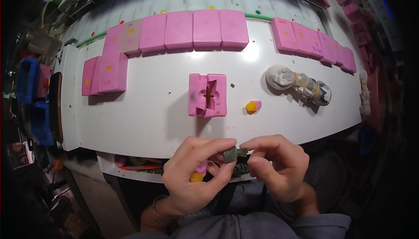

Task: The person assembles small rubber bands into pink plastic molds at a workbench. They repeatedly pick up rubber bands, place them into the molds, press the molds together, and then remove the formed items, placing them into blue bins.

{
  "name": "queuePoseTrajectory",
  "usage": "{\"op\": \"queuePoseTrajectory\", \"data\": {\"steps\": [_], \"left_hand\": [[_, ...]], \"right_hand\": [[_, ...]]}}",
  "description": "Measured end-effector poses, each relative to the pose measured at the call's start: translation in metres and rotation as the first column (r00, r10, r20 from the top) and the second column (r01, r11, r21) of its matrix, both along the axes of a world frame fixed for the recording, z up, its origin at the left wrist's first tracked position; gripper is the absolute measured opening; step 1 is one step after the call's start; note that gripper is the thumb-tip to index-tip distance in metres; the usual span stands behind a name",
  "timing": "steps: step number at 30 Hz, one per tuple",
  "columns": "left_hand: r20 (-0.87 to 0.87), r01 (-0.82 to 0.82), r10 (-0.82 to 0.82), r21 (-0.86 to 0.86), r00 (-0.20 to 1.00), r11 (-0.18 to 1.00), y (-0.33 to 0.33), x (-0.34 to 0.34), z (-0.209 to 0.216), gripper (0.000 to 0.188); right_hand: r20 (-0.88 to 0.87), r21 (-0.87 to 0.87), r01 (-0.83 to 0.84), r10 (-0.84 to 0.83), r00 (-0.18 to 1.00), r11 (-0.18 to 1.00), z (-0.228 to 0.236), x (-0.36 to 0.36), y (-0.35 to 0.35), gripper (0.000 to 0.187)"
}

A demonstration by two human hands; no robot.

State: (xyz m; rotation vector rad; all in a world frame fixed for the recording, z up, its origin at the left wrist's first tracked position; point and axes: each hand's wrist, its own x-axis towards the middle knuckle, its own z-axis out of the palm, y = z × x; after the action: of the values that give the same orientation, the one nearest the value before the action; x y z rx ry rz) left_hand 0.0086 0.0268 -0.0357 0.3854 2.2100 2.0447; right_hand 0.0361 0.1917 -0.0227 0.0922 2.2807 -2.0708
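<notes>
Between the thumb and forefinger of my left hand [187, 169] is a small dark green moulded piece [230, 154] with a narrow stub on its right side. A pink and yellow piece [197, 177] is tucked in the same palm, partly hidden by the fingers. My right hand [281, 165] is close on the right, its forefinger tip at the green stub and its thumb apart, lower down. Beyond my hands, a pink block mould [195, 96] stands on the white table, with a cavity and a brownish-green bit inside. Right of it lies another small yellow and pink piece [252, 106].
Pink blocks [179, 29] line the table's back and left, with more pink blocks [307, 40] at the back right. A bundle wrapped in whitish plastic and rubber bands [299, 84] lies on the right. Under the table's front edge, an open drawer [108, 162] holds green bits.
</notes>
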Motion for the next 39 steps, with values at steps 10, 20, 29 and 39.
{"op": "queuePoseTrajectory", "data": {"steps": [10, 20, 29, 39], "left_hand": [[0.014, 0.091, -0.095, 0.184, 0.995, 0.979, -0.004, -0.002, -0.005, 0.069], [-0.356, -0.26, 0.231, -0.037, 0.906, 0.965, -0.005, -0.021, -0.024, 0.023], [-0.373, -0.259, 0.2, -0.115, 0.906, 0.959, -0.009, -0.024, -0.039, 0.007], [-0.363, -0.157, 0.072, -0.21, 0.929, 0.965, -0.015, -0.035, -0.029, 0.007]], "right_hand": [[0.129, -0.273, 0.037, -0.001, 0.992, 0.961, 0.006, -0.006, -0.001, 0.016], [0.034, 0.167, -0.097, 0.092, 0.995, 0.981, 0.067, -0.109, 0.064, 0.012], [-0.487, 0.38, 0.606, -0.406, 0.773, 0.699, 0.116, -0.392, 0.195, 0.012], [-0.705, 0.269, 0.485, -0.172, 0.688, 0.832, 0.118, -0.329, 0.146, 0.022]]}}
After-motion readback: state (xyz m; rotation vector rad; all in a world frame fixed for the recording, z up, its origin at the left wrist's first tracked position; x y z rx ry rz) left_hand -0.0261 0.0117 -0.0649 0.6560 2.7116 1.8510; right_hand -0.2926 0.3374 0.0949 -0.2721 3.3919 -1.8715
